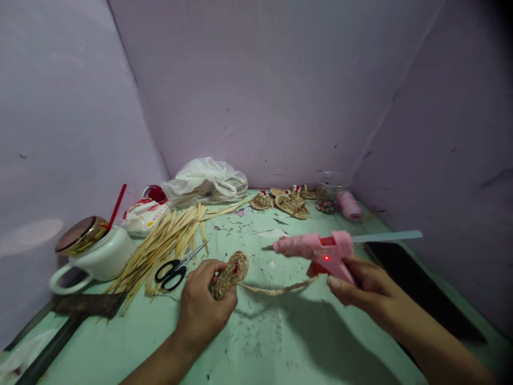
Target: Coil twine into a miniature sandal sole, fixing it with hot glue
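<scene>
My left hand [208, 305] is closed on a small woven straw slipper [232, 274], a coiled braid sole with a red spot near its rounded top. From it a loose braided cord [276, 291] runs right, toward my other hand. My right hand [364, 286] grips a pink glue gun [328, 251] by its handle. The gun's red light is lit, its nozzle points left toward the slipper without touching it, and a pale glue stick [387, 236] sticks out of its back. Whether my right fingers also pinch the cord's end is hidden.
Black-handled scissors [175, 272] and straw strips [164, 240] lie left, near a white mug [104, 256] and a hammer [80, 307]. Behind are a plastic bag [208, 182], finished little slippers [292, 204], a clear cup [329, 187] and pink thread [349, 205]. A black flat object [425, 289] lies right.
</scene>
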A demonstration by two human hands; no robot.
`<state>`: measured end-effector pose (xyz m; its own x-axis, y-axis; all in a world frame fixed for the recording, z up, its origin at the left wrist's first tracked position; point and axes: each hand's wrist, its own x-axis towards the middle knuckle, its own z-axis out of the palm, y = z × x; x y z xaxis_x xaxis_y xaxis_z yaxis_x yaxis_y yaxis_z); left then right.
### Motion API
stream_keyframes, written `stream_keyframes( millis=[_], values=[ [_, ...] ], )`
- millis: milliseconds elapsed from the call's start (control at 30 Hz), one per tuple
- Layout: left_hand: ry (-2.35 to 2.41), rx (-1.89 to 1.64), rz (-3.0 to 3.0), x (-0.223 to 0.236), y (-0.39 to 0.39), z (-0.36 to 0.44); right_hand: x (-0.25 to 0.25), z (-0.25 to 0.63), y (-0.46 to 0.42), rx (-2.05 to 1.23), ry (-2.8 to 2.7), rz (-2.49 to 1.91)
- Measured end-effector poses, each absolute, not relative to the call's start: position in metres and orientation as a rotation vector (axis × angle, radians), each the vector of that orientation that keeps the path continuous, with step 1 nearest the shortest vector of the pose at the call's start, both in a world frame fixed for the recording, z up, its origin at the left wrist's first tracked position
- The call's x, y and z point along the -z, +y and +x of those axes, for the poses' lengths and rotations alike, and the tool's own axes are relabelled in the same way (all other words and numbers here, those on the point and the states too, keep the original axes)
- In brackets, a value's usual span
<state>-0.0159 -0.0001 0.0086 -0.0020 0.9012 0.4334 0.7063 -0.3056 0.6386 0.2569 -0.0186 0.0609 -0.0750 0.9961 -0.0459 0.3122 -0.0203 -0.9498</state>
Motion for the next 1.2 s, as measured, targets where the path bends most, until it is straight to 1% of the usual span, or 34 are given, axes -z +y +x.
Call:
stream_keyframes(
  millis=[67, 100, 167, 233, 300, 400, 467, 567, 667, 733, 800, 833, 867, 900, 967, 1000, 1100, 1200],
  values=[
    [1.775, -1.168, 1.920, -0.012, 0.002, -0.017, -0.064, 0.269, -0.019, -1.076, -1.388, -1.445],
    [1.824, -1.147, 1.846, -0.013, 0.003, -0.018, -0.065, 0.276, -0.020, -1.111, -1.408, -1.404],
    [1.892, -1.105, 1.652, -0.017, 0.006, -0.020, -0.068, 0.285, -0.023, -1.317, -1.509, -1.306],
    [1.903, -1.076, 1.470, -0.020, 0.009, -0.021, -0.067, 0.288, -0.024, -1.616, -1.604, -1.223],
    [1.858, -1.072, 1.366, -0.022, 0.011, -0.022, -0.061, 0.284, -0.023, -1.851, -1.621, -1.224],
    [1.772, -1.090, 1.314, -0.026, 0.013, -0.021, -0.047, 0.274, -0.015, -1.963, -1.527, -1.381],
    [1.718, -1.095, 1.300, -0.028, 0.012, -0.020, -0.039, 0.269, -0.008, -1.881, -1.481, -1.564],
    [1.674, -1.066, 1.362, -0.029, 0.005, -0.018, -0.031, 0.270, 0.001, -1.611, -1.458, -1.821],
    [1.669, -0.983, 1.753, -0.028, -0.006, -0.015, -0.030, 0.276, 0.007, -1.310, -1.456, -2.014],
    [1.685, -0.896, 1.982, -0.027, -0.013, -0.012, -0.035, 0.280, 0.007, -1.005, -1.466, -2.157],
    [1.710, -0.808, 2.076, -0.027, -0.019, -0.011, -0.044, 0.279, 0.003, -0.614, -1.445, -2.265],
    [1.719, -0.764, 2.097, -0.028, -0.021, -0.010, -0.049, 0.275, -0.001, -0.396, -1.436, -2.275],
    [1.724, -0.718, 2.110, -0.029, -0.023, -0.009, -0.054, 0.269, -0.007, -0.268, -1.427, -2.231],
    [1.728, -0.671, 2.118, -0.030, -0.024, -0.009, -0.059, 0.262, -0.013, -0.289, -1.454, -2.081],
    [1.737, -0.573, 2.124, -0.033, -0.027, -0.007, -0.064, 0.242, -0.026, -0.648, -1.684, -1.695],
    [1.744, -0.527, 2.122, -0.034, -0.028, -0.006, -0.065, 0.231, -0.033, -0.779, -1.825, -1.593],
    [1.757, -0.418, 2.130, -0.035, -0.032, -0.004, -0.062, 0.205, -0.045, -0.815, -2.115, -1.619],
    [1.739, -0.370, 2.180, -0.033, -0.036, -0.005, -0.054, 0.192, -0.046, -0.858, -2.278, -1.697]
  ],
)
